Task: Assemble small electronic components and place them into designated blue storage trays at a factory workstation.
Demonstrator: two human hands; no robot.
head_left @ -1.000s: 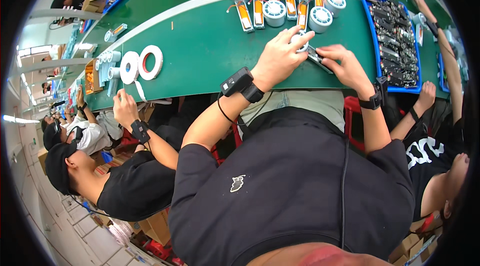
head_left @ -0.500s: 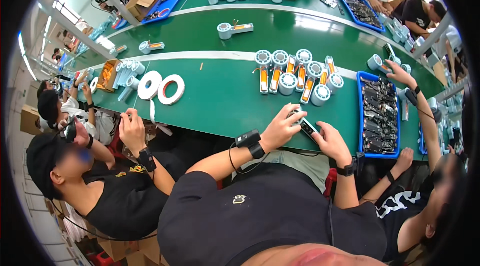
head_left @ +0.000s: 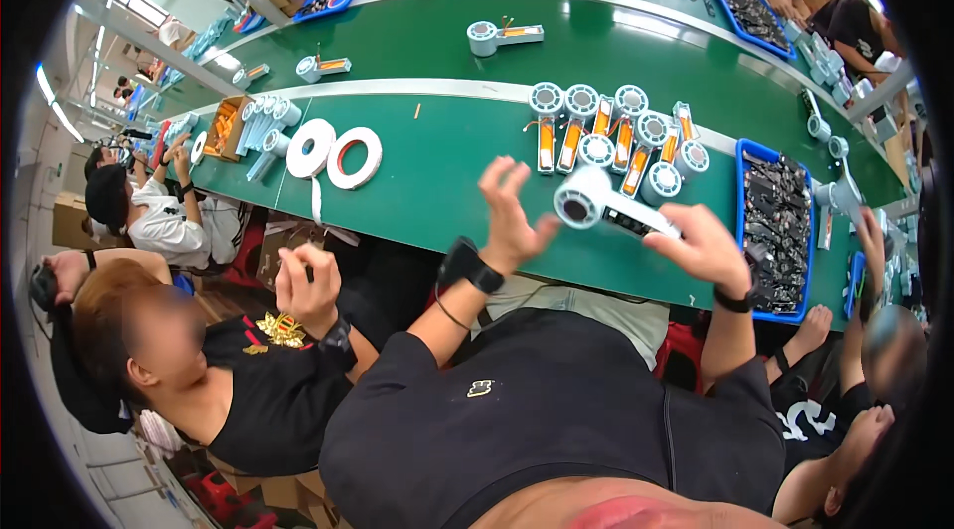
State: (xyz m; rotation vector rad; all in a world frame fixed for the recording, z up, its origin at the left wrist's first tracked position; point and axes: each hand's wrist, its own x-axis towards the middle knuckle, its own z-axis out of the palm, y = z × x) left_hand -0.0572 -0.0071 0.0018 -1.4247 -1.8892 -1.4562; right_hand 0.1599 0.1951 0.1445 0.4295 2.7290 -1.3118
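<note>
My right hand [head_left: 704, 249] is closed around the handle end of a light-blue handheld fan body [head_left: 588, 197], which I hold above the near edge of the green table. Its round head points left, and a dark strip shows along the open handle. To the left of that head, my left hand [head_left: 510, 216] is empty, its fingers spread and slightly blurred. Just beyond the held piece lies a group of several similar fan bodies [head_left: 596, 151], with orange cells in their handles.
Right of my hand stands a blue tray [head_left: 743, 231] full of dark circuit boards. Two white tape rolls [head_left: 311, 149] and a cardboard box [head_left: 231, 127] of orange cells lie to the left. A fan body [head_left: 484, 38] sits on the middle strip. Co-workers sit on both sides.
My left hand has let go of the fan body and moved left, fingers spreading. The fan body is raised in my right hand, head to the left. The left co-worker's cap is off.
</note>
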